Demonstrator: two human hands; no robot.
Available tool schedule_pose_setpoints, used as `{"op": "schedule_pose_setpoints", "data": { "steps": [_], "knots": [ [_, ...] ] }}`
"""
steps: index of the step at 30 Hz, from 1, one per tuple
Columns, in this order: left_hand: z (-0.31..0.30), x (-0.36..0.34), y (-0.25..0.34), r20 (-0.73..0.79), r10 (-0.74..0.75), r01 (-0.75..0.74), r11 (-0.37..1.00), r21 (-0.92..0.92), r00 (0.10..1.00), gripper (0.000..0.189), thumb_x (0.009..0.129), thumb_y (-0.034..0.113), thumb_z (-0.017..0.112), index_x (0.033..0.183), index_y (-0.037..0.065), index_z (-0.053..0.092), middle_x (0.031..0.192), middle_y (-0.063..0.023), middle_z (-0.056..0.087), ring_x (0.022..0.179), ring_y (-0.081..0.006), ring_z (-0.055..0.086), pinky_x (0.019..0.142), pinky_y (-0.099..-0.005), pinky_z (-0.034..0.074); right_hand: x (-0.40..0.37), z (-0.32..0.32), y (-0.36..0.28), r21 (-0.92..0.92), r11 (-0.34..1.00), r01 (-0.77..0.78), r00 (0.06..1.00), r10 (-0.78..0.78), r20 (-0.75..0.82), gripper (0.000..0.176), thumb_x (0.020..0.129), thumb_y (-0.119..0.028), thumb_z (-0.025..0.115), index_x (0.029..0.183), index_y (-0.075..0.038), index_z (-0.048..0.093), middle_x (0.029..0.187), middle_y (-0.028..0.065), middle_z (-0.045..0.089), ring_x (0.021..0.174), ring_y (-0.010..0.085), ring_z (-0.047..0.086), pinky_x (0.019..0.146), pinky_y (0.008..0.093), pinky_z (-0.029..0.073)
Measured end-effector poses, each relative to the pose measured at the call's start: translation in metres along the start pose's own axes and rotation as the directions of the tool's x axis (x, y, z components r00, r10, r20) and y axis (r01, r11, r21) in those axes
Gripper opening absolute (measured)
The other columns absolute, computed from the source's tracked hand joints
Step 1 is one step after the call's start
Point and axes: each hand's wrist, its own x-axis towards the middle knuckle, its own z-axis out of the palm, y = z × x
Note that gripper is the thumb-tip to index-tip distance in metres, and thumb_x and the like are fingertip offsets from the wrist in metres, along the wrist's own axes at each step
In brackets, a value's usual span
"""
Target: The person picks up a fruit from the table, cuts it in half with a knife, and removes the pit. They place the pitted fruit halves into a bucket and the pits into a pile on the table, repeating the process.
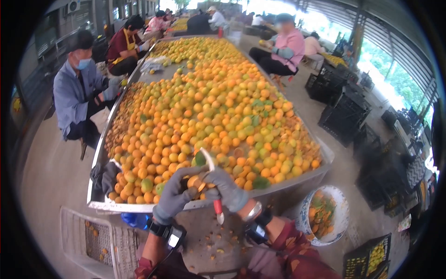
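Both my hands wear grey gloves above the near edge of a large metal-rimmed table (278, 186) heaped with small round orange and green citrus-like fruit (200, 107). My left hand (178, 191) is closed around a cut orange fruit (196, 182), its paler inside partly showing. In my right hand (227, 188) is a knife (217, 206) with a red handle. A pale curved piece, apparently its blade, sticks up past the fingers, and a metal tip shows below. The hands meet at the fruit, and fingers hide part of both things.
A patterned bowl (304, 214) of peels stands right of the table. A slatted chair (100, 242) is at left. Black crates (341, 111) line the right side; another crate (371, 255) holds fruit. Several people sit around the table, including a masked person (76, 97). Scraps lie below my hands.
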Motion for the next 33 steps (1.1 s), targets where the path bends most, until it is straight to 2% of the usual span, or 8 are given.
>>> {"op": "schedule_pose_setpoints", "data": {
  "steps": [2,4,6,12,14,18,25,33],
  "knots": [
    [-0.004,0.002,-0.007,0.012,0.097,-0.098,0.992,0.078,0.995,0.051,0.089,0.022,0.064,0.13,-0.001,0.045,0.124,-0.0095,0.051,0.114,-0.0173,0.049,0.098,-0.0304,0.039,-0.005,0.004,-0.001,-0.321,0.926,0.197,0.976,-0.217,-0.029,0.018,0.087,-0.014,0.056,0.099,-0.002,0.055,0.065,-0.0013,0.05,0.041,0.0033,0.036,0.037,0.0181,0.026],
    [-0.009,0.003,-0.006,0.064,0.085,-0.092,0.989,0.114,0.994,0.047,0.089,0.018,0.063,0.13,0.0,0.047,0.123,-0.0091,0.05,0.112,-0.017,0.05,0.096,-0.0295,0.039,-0.004,0.007,-0.004,-0.314,0.937,0.152,0.982,-0.178,-0.055,0.019,0.087,-0.014,0.056,0.102,-0.002,0.054,0.066,0.0007,0.052,0.04,0.0033,0.036,0.037,0.0177,0.027],
    [-0.01,0.002,-0.004,0.059,0.031,-0.035,0.997,0.067,0.998,0.046,0.089,0.014,0.063,0.13,-0.001,0.047,0.123,-0.0085,0.049,0.111,-0.0162,0.05,0.095,-0.0287,0.04,-0.003,0.002,-0.006,-0.082,0.994,0.071,0.997,-0.069,0.032,0.019,0.087,-0.013,0.056,0.102,-0.001,0.054,0.066,0.0021,0.053,0.04,0.0032,0.037,0.038,0.0174,0.028],
    [-0.01,-0.001,-0.006,0.039,0.032,-0.036,0.992,0.117,0.999,0.043,0.091,0.008,0.056,0.132,-0.001,0.045,0.118,-0.0079,0.05,0.111,-0.0163,0.05,0.093,-0.0285,0.042,-0.003,0.015,-0.014,-0.351,0.928,0.121,0.988,-0.147,-0.048,0.02,0.087,-0.013,0.058,0.103,-0.001,0.056,0.075,0.0029,0.059,0.045,0.002,0.041,0.039,0.0152,0.03],
    [-0.005,0.001,-0.004,0.002,0.061,-0.061,0.985,0.159,0.998,0.047,0.091,0.022,0.061,0.129,-0.002,0.048,0.116,-0.0058,0.05,0.11,-0.0149,0.049,0.094,-0.0277,0.039,-0.003,0.008,-0.013,-0.281,0.956,0.089,0.996,-0.09,0.008,0.019,0.088,-0.014,0.058,0.102,-0.001,0.057,0.076,0.0018,0.06,0.048,0.0018,0.043,0.04,0.0149,0.032],
    [-0.005,0.001,-0.003,0.019,0.185,-0.172,0.867,0.467,0.983,0.038,0.093,0.012,0.054,0.129,0.001,0.048,0.104,-0.0093,0.053,0.097,-0.0187,0.054,0.084,-0.0288,0.044,-0.001,0.011,-0.009,-0.276,0.952,0.13,0.991,-0.137,-0.005,0.018,0.088,-0.014,0.058,0.102,-0.002,0.057,0.075,0.001,0.059,0.047,0.0014,0.043,0.04,0.0151,0.032],
    [0.003,-0.002,-0.001,-0.078,0.059,-0.03,0.94,0.339,0.995,0.035,0.094,0.01,0.052,0.127,0.001,0.049,0.102,-0.0105,0.052,0.093,-0.0202,0.055,0.081,-0.0291,0.046,0.011,0.002,0.005,-0.285,0.935,0.212,0.974,-0.224,-0.011,0.017,0.089,-0.015,0.058,0.101,-0.002,0.056,0.078,0.002,0.059,0.05,0.0036,0.049,0.041,0.0152,0.035],
    [0.006,0.001,-0.005,-0.089,0.219,-0.108,0.747,0.656,0.972,0.027,0.092,0.001,0.046,0.118,-0.002,0.05,0.101,-0.0164,0.051,0.09,-0.0303,0.054,0.08,-0.0342,0.044,0.007,0.01,0.005,-0.308,0.94,0.148,0.984,-0.172,-0.052,0.015,0.089,-0.016,0.055,0.099,-0.005,0.054,0.076,-0.0017,0.055,0.049,0.002,0.042,0.042,0.0159,0.032]
  ]
}}
